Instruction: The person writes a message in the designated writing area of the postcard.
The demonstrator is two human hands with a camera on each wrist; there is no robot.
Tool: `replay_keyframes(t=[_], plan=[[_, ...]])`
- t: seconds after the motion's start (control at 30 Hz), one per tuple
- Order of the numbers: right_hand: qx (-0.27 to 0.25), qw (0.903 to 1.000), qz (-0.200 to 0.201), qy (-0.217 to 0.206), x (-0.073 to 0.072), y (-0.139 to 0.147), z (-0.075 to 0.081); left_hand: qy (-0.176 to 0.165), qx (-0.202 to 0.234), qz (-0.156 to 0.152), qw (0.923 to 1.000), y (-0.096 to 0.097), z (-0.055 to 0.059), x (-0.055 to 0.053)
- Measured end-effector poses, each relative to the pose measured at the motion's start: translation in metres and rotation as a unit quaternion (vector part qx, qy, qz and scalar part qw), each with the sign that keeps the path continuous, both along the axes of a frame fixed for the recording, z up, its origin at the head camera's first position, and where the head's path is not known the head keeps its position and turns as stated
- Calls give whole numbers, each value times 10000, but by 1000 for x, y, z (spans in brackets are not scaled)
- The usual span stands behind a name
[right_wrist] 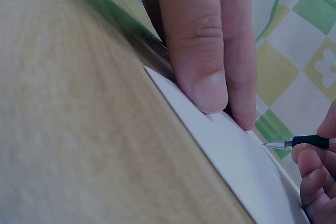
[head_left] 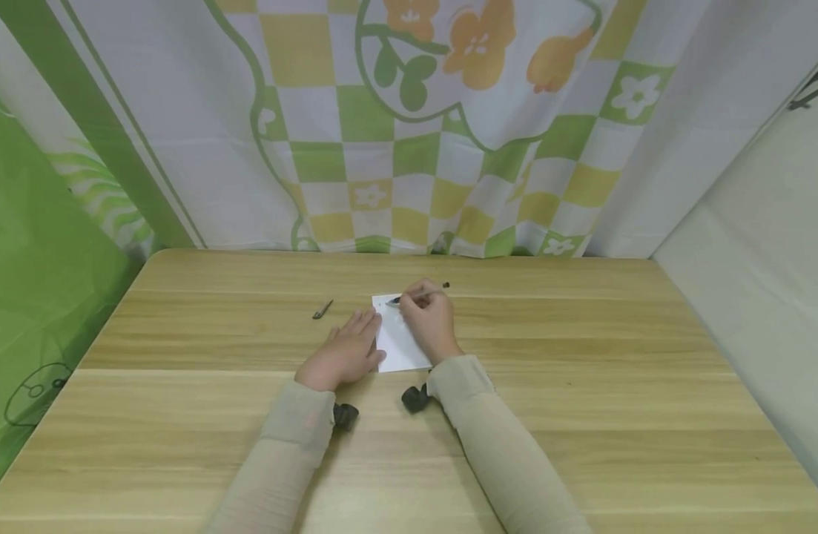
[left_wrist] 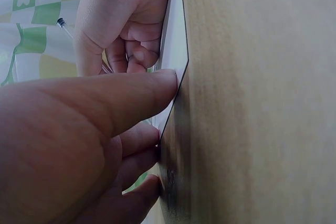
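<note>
A white sheet of paper lies on the wooden table. My right hand pinches a pen, its tip at the upper part of the sheet. In the right wrist view the pen shows a clear tip and a black grip. Small faint marks are near the paper's top edge. My left hand rests on the sheet's left edge with its fingers extended. The thumb presses the paper in the left wrist view. Left of the sheet lies a pen cap.
The wooden table spreads around both arms. Behind it hangs a checkered curtain with flowers. A green cloth is at the left, a pale wall at the right. Dark wrist cameras sit by both cuffs.
</note>
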State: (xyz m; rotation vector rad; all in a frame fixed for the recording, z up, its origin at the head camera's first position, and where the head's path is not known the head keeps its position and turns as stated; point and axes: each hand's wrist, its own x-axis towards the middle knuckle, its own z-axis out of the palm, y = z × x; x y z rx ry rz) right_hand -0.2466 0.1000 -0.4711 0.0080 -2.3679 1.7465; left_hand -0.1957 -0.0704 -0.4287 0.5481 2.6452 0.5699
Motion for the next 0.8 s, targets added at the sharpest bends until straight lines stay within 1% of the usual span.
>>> replay_keyframes(t=[0.4, 0.8], plan=[[-64, 9999, 101, -70, 0, 0, -1, -12, 22, 16, 10000, 0, 0, 0], [-23, 10000, 70, -65, 0, 0, 0, -8, -13, 29, 10000, 1, 1, 0]])
